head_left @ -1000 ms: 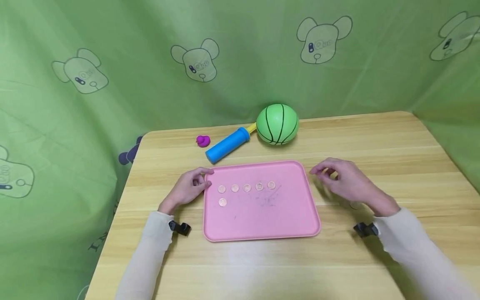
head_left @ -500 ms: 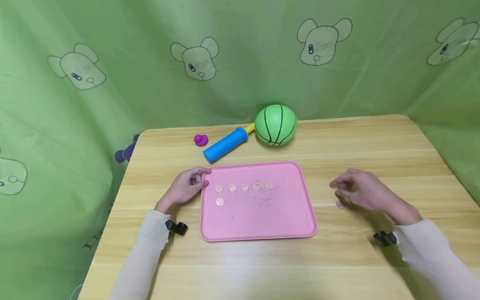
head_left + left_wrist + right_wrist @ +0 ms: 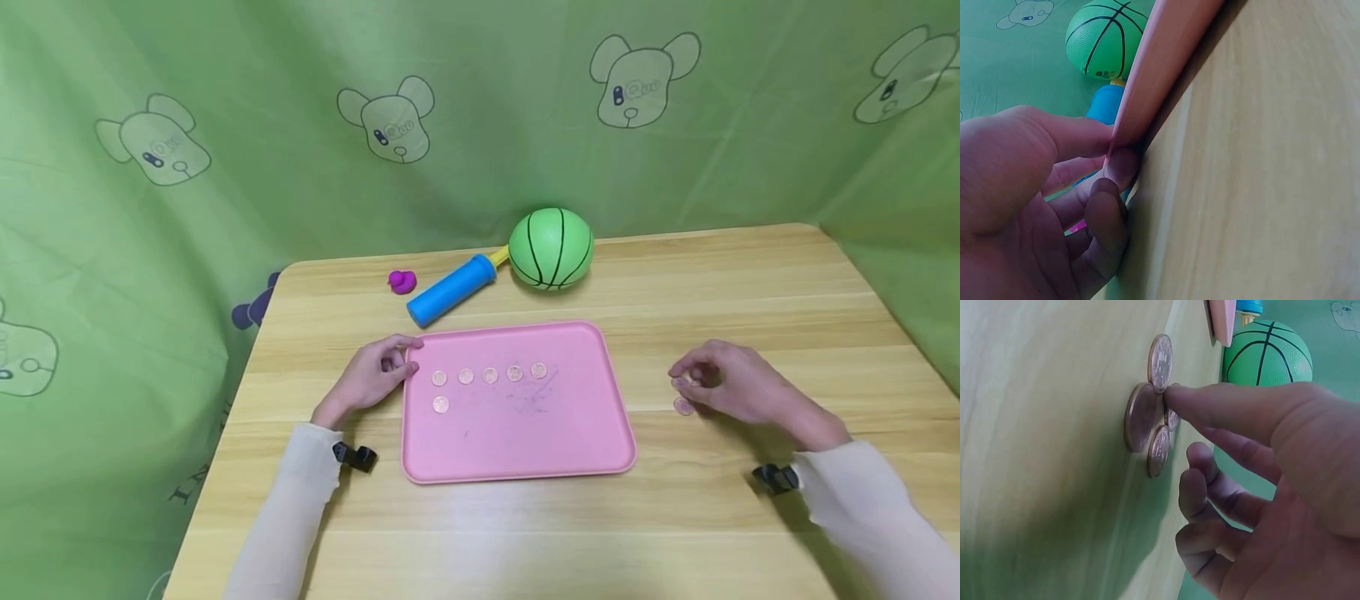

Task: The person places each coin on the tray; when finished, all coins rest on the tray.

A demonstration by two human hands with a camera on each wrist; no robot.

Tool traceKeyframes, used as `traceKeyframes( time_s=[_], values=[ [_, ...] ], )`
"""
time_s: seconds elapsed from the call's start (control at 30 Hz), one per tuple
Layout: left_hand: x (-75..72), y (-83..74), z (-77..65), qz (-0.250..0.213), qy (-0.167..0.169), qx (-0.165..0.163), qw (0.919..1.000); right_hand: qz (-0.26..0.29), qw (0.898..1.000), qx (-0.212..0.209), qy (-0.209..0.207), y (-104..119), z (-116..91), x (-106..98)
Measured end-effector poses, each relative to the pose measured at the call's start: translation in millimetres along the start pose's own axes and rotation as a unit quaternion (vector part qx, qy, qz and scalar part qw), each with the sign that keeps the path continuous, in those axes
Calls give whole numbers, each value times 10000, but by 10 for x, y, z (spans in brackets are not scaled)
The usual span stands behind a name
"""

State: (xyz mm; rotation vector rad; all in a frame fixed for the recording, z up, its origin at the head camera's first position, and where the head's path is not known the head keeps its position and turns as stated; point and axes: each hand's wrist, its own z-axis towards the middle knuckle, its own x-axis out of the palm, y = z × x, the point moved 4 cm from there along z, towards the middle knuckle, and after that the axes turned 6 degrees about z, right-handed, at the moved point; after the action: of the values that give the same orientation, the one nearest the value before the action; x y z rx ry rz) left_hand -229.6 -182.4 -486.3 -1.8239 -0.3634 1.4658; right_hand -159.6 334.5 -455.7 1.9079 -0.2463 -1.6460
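Note:
A pink tray (image 3: 517,454) lies on the table, holding a row of several copper-coloured coins (image 3: 490,376) and a single coin (image 3: 440,405) below the row's left end. My left hand (image 3: 369,377) grips the tray's upper left edge; in the left wrist view the thumb is on the rim and fingertips reach beneath it. Right of the tray, my right hand (image 3: 738,383) is low over loose coins (image 3: 683,406). In the right wrist view, its thumb tip touches a cluster of several coins (image 3: 1141,417) flat on the wood. The thumb partly covers one coin.
Behind the tray are a blue pump (image 3: 452,290) with a yellow end, a green ball (image 3: 551,248) with black lines and a small purple duck (image 3: 402,282). A green curtain (image 3: 495,175) with printed mouse heads hangs along the table's back.
My right hand has moved rightward from beside the tray's right edge down to the loose coins. The left hand has stayed on the tray edge, and the coins in the tray keep their arrangement.

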Motion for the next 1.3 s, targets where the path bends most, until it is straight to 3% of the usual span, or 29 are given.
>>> traceKeyframes(
  time_s=[0.17,0.33,0.4,0.57,0.67,0.8,1.03,1.17,1.3],
  values=[
    [3,9,7,2,26,2,10000,58,9995,256,167,-38,52,-24],
    [3,15,-6,-21,-13,25,10000,-43,9995,221,203,-65,118,-44],
    [-2,18,-20,-37,-36,16,10000,51,9988,253,406,-65,152,-41],
    [-4,27,-36,-61,-21,19,10000,1067,9841,530,1318,-62,188,10],
    [4,17,-26,-66,-23,76,9999,1525,9752,597,1489,-45,188,32],
    [19,21,-16,-68,-17,95,9999,1751,9747,477,1303,-3,192,60],
    [53,30,-22,-105,-36,54,9999,999,9941,-333,266,231,290,27],
    [64,39,-31,-78,-28,7,10000,1339,9882,-737,21,528,344,60],
    [31,34,-22,-53,-55,26,10000,1919,9798,-523,183,857,453,171]
  ],
)
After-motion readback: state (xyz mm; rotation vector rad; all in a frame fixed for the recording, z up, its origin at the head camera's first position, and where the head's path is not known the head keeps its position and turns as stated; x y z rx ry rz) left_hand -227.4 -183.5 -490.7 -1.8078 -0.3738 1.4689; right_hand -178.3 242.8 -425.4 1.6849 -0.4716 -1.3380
